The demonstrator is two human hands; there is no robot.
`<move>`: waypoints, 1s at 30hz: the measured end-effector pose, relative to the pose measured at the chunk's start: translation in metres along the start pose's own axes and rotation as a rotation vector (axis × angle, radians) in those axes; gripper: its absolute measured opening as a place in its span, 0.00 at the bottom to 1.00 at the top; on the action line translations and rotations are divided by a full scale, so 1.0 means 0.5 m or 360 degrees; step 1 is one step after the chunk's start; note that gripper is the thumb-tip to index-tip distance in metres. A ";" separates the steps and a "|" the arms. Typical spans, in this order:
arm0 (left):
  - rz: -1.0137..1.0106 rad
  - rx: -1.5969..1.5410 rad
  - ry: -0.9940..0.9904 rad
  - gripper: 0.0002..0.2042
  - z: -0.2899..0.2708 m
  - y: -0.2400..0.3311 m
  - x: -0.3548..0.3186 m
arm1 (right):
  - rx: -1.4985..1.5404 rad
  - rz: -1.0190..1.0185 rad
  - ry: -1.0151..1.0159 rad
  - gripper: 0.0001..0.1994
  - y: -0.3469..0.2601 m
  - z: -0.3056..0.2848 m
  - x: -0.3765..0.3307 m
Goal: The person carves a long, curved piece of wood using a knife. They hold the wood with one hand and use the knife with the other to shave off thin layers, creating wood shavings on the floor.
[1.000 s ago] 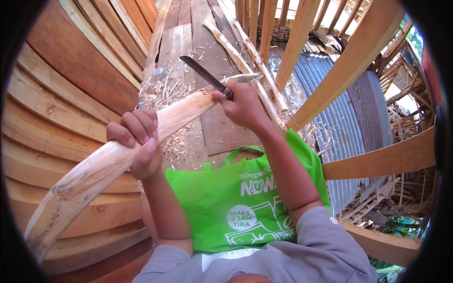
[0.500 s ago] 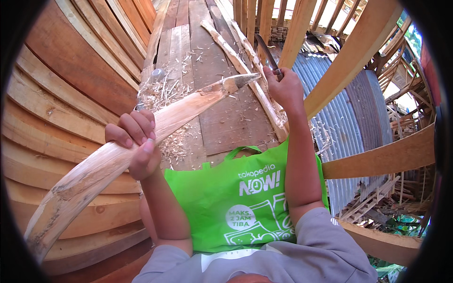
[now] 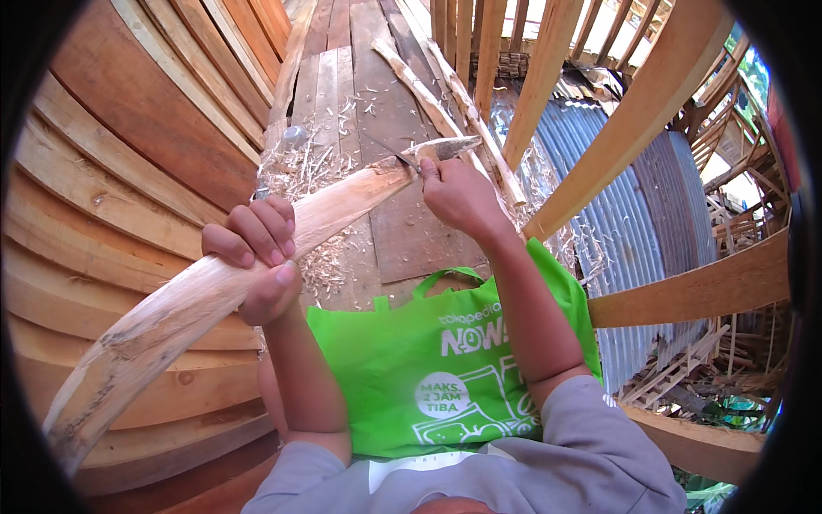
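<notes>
My left hand [image 3: 257, 250] is wrapped round the middle of a long, curved piece of pale wood [image 3: 171, 313]. The wood slants from the lower left up to its tapered, darker tip near the middle right. Close to that tip, my right hand [image 3: 458, 190] grips a knife [image 3: 407, 160] by its handle, which the fingers mostly hide. Its thin dark blade points up and left and lies across the wood's narrow end. Across my lap is a green cloth bag [image 3: 394, 360] with white print, below both forearms.
Wood shavings [image 3: 312, 171] litter the plank floor [image 3: 411, 231], with a small clear container [image 3: 294, 135] among them. Two peeled poles [image 3: 419, 81] lie beyond. Stacked boards [image 3: 128, 223] line the left; a slatted wooden railing [image 3: 634, 120] stands right, with corrugated metal sheets [image 3: 591, 180] past it.
My right hand has moved left and down with the knife, bringing the blade from above the tip onto the wood. My left hand and the wood have shifted slightly right.
</notes>
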State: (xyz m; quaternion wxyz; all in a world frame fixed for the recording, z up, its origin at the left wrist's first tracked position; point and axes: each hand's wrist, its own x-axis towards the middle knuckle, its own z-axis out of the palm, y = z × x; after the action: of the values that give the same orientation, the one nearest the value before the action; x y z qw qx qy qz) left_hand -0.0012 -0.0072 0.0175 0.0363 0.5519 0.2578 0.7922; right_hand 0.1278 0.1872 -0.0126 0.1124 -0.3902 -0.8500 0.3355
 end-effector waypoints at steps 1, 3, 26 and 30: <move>0.0006 -0.0009 0.0003 0.15 0.000 0.000 0.000 | 0.0042 0.0005 -0.0094 0.27 0.000 -0.015 -0.002; -0.0002 -0.0019 0.0025 0.15 0.003 -0.001 -0.002 | 0.0136 -0.0061 -0.0132 0.29 0.011 -0.023 -0.005; -0.0103 -0.0052 0.0104 0.18 0.069 0.016 0.011 | 0.0177 -0.0671 0.0440 0.28 0.116 0.068 0.043; -0.0140 -0.0026 0.0192 0.18 0.087 0.016 0.024 | 0.0118 -0.0714 0.0558 0.28 0.122 0.074 0.044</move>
State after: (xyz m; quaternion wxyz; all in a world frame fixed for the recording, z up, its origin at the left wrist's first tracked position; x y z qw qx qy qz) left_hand 0.0351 0.0059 0.0426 0.0600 0.4910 0.2771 0.8237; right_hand 0.1323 0.2143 -0.0822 0.3433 -0.2402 -0.8699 0.2604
